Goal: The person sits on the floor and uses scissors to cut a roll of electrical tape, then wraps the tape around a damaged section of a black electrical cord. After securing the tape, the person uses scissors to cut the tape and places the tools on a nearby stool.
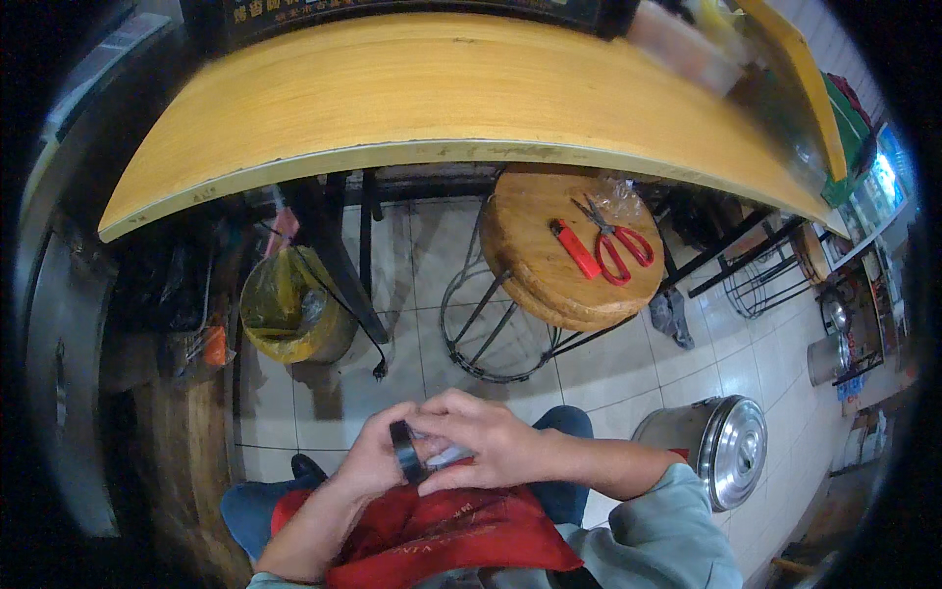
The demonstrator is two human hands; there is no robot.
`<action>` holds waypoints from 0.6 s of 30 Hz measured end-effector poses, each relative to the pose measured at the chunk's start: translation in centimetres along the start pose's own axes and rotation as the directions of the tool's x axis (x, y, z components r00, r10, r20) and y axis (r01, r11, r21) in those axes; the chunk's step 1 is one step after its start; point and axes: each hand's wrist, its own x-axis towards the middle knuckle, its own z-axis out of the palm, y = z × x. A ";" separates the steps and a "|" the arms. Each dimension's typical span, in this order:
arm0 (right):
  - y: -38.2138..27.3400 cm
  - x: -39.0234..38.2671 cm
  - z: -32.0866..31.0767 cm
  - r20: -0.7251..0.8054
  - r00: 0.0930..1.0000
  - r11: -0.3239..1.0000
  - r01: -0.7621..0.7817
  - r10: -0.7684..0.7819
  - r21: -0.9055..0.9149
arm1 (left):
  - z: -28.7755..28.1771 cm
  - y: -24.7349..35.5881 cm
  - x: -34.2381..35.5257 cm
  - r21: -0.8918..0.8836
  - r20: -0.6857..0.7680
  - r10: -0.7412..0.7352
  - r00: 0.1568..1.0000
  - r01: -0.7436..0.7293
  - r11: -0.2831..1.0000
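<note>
Head view: the left hand [371, 454] and right hand [483, 432] both have their grip closed on a band [404, 452] over the red apron [392, 538]; it looks black, narrow, slightly curved; a shiny pale piece [449, 457] beside it is mostly hidden.

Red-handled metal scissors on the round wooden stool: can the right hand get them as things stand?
Probably yes: the scissors lie uncovered on the stool, with nothing visible between them and the right hand. That hand looks occupied with a small black-banded object, so it would likely need freeing first.
</note>
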 end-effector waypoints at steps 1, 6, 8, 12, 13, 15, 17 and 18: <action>0.3 -0.4 0.2 0.018 1.000 1.000 0.001 -0.001 0.002 | -0.2 -0.2 -0.1 -0.007 0.013 -0.059 0.998 0.059 0.998; 0.8 -0.7 -2.7 0.199 0.926 0.829 -0.377 0.322 0.412 | -0.1 3.2 -0.4 -0.387 0.183 -0.271 0.945 0.323 0.864; 0.7 -0.8 -2.9 0.221 0.863 0.717 -0.501 0.454 0.485 | -0.7 2.8 -0.3 -0.512 0.292 -0.149 0.945 0.286 0.810; 0.9 0.1 -6.2 -0.179 0.888 0.905 -0.407 0.424 0.126 | -0.5 3.3 0.0 -0.490 0.173 -0.177 0.969 0.240 0.838; 1.8 0.8 -8.4 -0.324 0.851 0.908 -0.410 0.414 0.084 | -1.2 3.3 -0.1 -0.523 0.141 -0.165 0.976 0.215 0.825; 3.9 3.4 -14.3 -0.508 0.821 0.839 -0.454 0.262 -0.301 | -2.0 2.1 -0.3 -0.516 -0.104 -0.243 0.964 0.156 0.842; 6.5 4.9 -18.8 -0.630 0.678 0.721 -0.643 0.380 -0.258 | -2.0 3.2 -0.4 -0.401 -0.133 -0.233 0.963 0.162 0.902; 9.5 3.7 -22.0 -0.633 0.721 0.739 -0.583 0.282 -0.336 | -1.8 3.9 -0.3 -0.342 -0.139 -0.229 0.963 0.170 0.924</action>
